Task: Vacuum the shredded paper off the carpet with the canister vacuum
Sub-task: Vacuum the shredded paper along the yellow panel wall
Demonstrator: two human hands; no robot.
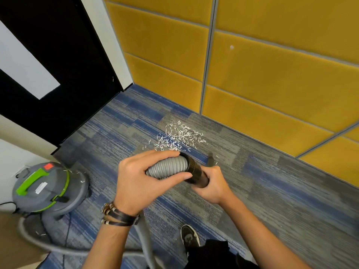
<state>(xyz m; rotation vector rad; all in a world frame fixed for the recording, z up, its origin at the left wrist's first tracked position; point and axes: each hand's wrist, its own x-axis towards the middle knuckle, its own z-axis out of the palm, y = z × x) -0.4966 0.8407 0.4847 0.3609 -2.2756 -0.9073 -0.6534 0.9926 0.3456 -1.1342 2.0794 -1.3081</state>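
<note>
Shredded paper (180,136), small white strips, lies in a loose heap on the blue and grey striped carpet (272,191), well to the right of and beyond the grey canister vacuum with green handle and trim (48,189). A few strips sit on the vacuum's lid and on the carpet just beside its base. The lid is on the drum and a black latch is over its green rim, so what is inside cannot be seen.

To the right of the vacuum, between it and the heap, the left hand (139,179) wraps around the grey ribbed hose (167,167), fingers over the top and thumb beneath. The right hand (213,185), farther right, curls round the black plastic tube (196,171) that the hose enters. Dark leather and bead bracelets (116,214) circle the left wrist.

The tube's far end is mostly hidden behind the right hand; a dark blurred shape shows past it, too unclear to name. The hose runs from the vacuum's base along the bottom edge and is partly cut off and covered by the left forearm. A dark shoe (189,235) shows to the lower right of the vacuum. Behind the vacuum stands a black door (58,55); padded yellow wall panels (272,74) rise beyond the heap.
</note>
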